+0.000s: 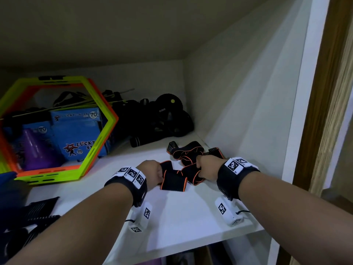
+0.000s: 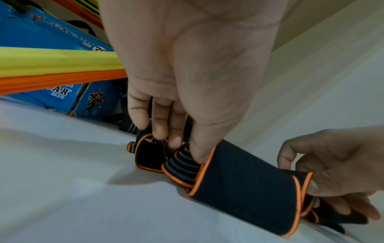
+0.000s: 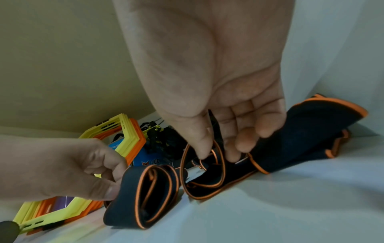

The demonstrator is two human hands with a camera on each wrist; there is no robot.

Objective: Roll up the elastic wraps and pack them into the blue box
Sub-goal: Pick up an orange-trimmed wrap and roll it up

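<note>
A long black elastic wrap (image 1: pixel 188 159) with orange edging lies tangled on the white shelf (image 1: pixel 181 213). My left hand (image 1: pixel 160 175) pinches its grey-striped end (image 2: pixel 182 164), beside a loosely folded part (image 3: pixel 145 197). My right hand (image 1: pixel 198 167) grips a loop of the same wrap (image 3: pixel 207 177) just to the right; its thumb and fingers (image 3: pixel 232 152) curl into the loop. The rest of the wrap trails toward the right wall. The blue Lucky Star box (image 1: pixel 76 134) stands at the back left, behind the hexagon frames.
Green and orange hexagon frames (image 1: pixel 47 176) lean in front of the blue box. Black gear (image 1: pixel 162 115) is piled at the back. More black striped wraps (image 1: pixel 38 211) lie at the front left. The cupboard side wall (image 1: pixel 238 111) is close on the right.
</note>
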